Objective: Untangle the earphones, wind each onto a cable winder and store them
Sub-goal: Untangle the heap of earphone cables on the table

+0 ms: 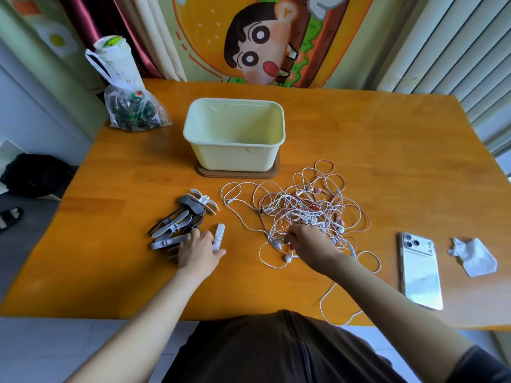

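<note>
Left hand (197, 250) fingers flat on winders (177, 225) (grey), right hand (307, 241) fingers pinching earphones (304, 208)

A home, it seems: a wooden dining table (359, 128) under the fingers (289, 240), a cartoon-print curtain (257, 37) hanging well beyond them, and a sandal (9, 217) (on the floor) far to their left.

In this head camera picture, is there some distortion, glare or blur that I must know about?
Head view: the wide lens bends the table edges into curves. Head view: daylight from the right glares on the phone and leaves a soft shadow left of the bin. Head view: the earphones, left hand and right hand look fairly sharp, without clear motion blur.
</note>
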A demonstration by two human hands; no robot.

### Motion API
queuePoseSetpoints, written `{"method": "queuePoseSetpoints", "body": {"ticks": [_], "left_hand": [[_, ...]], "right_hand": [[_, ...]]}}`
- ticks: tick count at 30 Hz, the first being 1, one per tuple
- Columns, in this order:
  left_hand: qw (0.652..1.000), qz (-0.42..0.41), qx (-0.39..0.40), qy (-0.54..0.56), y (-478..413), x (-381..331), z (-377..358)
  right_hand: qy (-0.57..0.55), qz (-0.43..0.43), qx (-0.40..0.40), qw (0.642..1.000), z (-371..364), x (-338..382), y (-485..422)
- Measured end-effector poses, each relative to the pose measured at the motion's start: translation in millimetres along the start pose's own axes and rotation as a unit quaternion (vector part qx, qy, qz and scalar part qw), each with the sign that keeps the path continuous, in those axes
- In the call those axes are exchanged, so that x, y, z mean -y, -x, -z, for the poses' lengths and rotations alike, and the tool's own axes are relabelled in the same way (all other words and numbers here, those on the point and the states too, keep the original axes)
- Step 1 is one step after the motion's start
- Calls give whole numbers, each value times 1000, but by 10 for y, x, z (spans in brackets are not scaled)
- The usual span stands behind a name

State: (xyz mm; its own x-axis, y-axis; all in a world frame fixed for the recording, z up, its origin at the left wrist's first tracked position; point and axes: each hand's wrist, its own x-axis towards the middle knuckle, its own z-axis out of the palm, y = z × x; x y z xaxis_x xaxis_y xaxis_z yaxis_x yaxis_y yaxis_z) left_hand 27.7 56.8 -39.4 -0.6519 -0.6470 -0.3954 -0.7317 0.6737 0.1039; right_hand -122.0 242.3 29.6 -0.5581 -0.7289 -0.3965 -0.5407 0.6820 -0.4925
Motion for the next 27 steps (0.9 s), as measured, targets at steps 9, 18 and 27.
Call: {"method": "queuePoseSetpoints", "body": {"ticks": [9,18,27], "left_hand": [[985,-45,-44,161,54,-182,150],[859,-76,68,501,238,-773,528],[757,1,140,638,344,-929,621]], "right_hand": [[-23,5,-41,999,69,-20,0],[-127,111,-259,951,346,481,-88],[-169,84,-233,954,176,383,49]]}}
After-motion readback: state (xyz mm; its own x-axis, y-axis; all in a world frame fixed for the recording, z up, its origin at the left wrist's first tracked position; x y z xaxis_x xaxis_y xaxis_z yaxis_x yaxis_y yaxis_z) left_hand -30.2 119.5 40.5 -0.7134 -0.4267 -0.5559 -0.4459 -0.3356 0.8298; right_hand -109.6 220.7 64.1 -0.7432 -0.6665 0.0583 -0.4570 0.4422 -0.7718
